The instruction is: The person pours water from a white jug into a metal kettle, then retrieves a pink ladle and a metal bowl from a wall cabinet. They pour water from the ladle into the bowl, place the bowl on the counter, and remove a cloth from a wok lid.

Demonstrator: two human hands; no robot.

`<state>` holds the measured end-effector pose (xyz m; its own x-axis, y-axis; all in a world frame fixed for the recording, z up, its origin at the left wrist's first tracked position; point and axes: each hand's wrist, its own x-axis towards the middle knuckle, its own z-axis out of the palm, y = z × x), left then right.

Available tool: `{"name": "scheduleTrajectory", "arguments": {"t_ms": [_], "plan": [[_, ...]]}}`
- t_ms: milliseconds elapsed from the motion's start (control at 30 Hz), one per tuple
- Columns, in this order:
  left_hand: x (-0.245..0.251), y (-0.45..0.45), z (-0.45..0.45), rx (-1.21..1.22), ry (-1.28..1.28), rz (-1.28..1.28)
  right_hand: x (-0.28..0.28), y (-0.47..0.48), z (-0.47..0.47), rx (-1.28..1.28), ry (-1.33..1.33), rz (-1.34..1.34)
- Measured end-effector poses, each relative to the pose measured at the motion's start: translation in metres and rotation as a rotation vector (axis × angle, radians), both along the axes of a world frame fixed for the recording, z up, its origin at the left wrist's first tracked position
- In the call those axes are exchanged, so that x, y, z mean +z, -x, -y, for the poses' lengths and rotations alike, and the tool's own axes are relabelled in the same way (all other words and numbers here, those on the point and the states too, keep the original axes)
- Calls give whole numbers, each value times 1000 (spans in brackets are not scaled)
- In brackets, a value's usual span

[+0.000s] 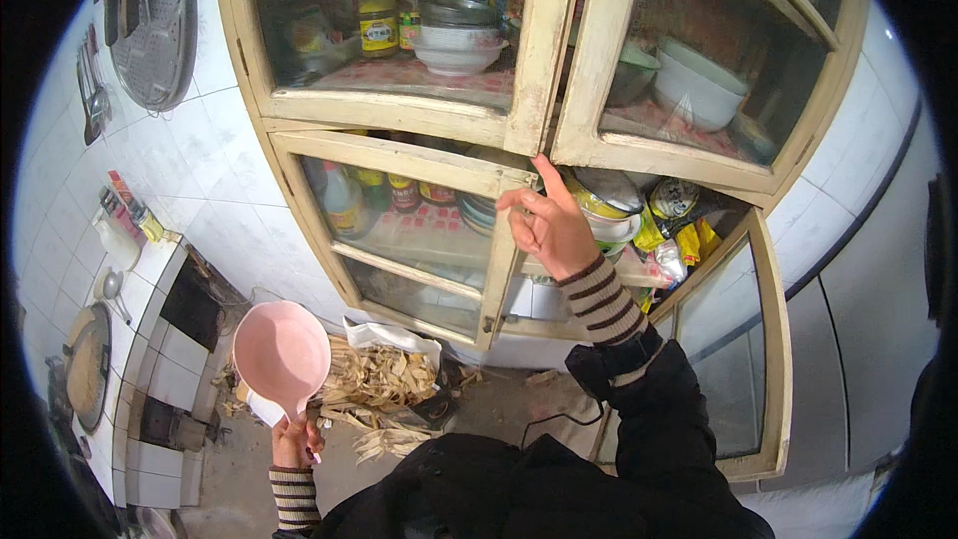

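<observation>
My left hand (298,440) grips the handle of a pink plastic water dipper (281,350), whose bowl looks bare inside. Up at a cream wooden cabinet with glass doors, my right hand (550,221) is raised, holding nothing. Its extended index finger is at the lower corner of the upper left door (397,111), seemingly touching it. The thumb side lies close to the top corner of the lower left door (430,168), which stands slightly ajar. The lower right door (775,359) is swung wide. Behind my right hand, stacked bowls (610,206) and yellow packets (692,239) sit on a shelf.
A tiled stove (142,344) with a wok lid (88,367) runs along the left. Dry corn husks (382,382) lie on the floor below the cabinet. On the wall hangs a perforated metal steamer plate (153,30). A grey refrigerator-like panel (861,299) stands at right.
</observation>
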<state>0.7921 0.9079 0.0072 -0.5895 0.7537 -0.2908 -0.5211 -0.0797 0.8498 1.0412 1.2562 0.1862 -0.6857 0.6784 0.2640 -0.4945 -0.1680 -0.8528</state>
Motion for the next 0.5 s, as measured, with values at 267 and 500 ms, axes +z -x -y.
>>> {"name": "scheduleTrajectory", "arguments": {"t_ms": [267, 500], "plan": [[-4, 12, 19, -32, -40, 18, -8, 9, 9, 210, 163, -264], [-15, 27, 36, -15, 7, 28, -11, -2, 47, 281, 118, -209]]}}
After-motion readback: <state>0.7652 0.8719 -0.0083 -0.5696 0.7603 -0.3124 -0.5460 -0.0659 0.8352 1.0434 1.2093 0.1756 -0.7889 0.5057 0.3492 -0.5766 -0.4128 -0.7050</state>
